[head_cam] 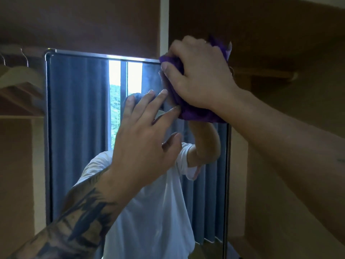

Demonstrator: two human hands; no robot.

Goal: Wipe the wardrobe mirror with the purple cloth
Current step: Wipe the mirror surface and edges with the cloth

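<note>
Purple cloth [196, 114], bunched into a wad, is clenched in the right hand [197, 75], whose fingers curl over it from above while the thumb hooks round its left side. The wad is pressed against the upper right corner of the mirror [78, 113], and part of it sticks out above the knuckles, past the top edge of the glass and onto the brown wardrobe panel [280, 25] behind. More of it hangs below the heel of the hand, against the glass.

The left hand [141, 139] is just below and to the left of the cloth. Its fingers are straight and spread, grasping nothing, and the fingertips [164, 92] reach up beside the lower edge of the wad; whether they rest on the glass or on the cloth cannot be told. The left forearm, marked with dark tattoos, rises from the lower left corner; the right forearm comes in from the right edge.

The mirror is tall and narrow, with a thin metal frame [97, 55], and stands between the wooden wardrobe walls. It reflects blue curtains [78, 146], a bright strip of window [114, 79] with green trees beyond, and the person's white T-shirt [158, 212] and raised arm.

To the left of the mirror, a pale wooden hanger [20, 75] hangs in the open wardrobe section. To the right, under the arm, is a lighter wooden shelf [270, 71].
</note>
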